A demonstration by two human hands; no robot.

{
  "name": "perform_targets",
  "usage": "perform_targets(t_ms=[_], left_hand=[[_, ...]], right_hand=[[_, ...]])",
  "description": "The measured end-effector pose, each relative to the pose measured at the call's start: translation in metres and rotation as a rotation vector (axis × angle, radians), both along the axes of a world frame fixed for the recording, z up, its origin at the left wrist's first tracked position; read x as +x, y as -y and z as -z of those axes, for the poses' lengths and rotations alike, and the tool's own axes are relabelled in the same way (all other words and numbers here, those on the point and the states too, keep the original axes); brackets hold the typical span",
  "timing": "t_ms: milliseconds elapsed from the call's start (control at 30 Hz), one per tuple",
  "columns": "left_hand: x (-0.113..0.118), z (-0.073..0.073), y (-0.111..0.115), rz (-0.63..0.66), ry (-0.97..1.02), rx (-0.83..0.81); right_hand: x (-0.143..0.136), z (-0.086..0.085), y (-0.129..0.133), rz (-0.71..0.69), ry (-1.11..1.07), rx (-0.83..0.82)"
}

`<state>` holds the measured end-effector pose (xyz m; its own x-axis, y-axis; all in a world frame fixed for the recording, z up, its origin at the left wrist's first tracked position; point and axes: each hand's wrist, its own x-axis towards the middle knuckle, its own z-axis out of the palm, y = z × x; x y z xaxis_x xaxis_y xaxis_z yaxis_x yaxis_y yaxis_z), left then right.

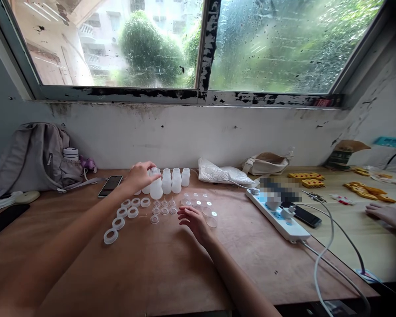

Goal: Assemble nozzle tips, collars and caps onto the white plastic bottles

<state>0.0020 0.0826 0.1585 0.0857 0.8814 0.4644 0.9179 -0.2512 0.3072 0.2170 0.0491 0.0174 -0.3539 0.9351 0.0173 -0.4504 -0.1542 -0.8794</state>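
Note:
My left hand (pixel 141 175) reaches to the back of the brown table, its fingers closed around the top of a white translucent bottle (pixel 156 189). More such bottles (pixel 176 181) stand in rows beside it. My right hand (pixel 193 222) hovers with fingers spread, just right of several small clear ringed parts (pixel 155 211). Thin round discs (pixel 211 221), some with white centres, lie beyond and right of that hand. To the left, larger translucent rings (pixel 111 236) are laid out in slanting rows.
A phone (pixel 110 186) and grey backpack (pixel 41 154) are at left. A power strip (pixel 277 215) with cables lies right. Behind are a plastic packet (pixel 222 172) and pouch (pixel 267 163). Another person's hand (pixel 386 216) rests near yellow parts (pixel 369 192).

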Motion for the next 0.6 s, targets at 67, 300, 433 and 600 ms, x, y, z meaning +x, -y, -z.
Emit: perform_targets(t_ms=[67,300,433,600], left_hand=[[-0.005,-0.005,-0.023,-0.053,-0.129,-0.003],[-0.010,0.023,-0.076,-0.071,-0.230,-0.098],[-0.010,0.042,-0.087,-0.072,-0.236,-0.114],[-0.011,0.058,-0.092,-0.093,-0.240,-0.114]], right_hand=[[0.000,0.000,0.000,-0.002,0.006,-0.002],[0.002,0.002,-0.002,0.001,0.015,-0.001],[0.002,0.003,-0.003,-0.013,0.002,0.000],[0.000,0.003,-0.003,-0.028,0.019,-0.003]])
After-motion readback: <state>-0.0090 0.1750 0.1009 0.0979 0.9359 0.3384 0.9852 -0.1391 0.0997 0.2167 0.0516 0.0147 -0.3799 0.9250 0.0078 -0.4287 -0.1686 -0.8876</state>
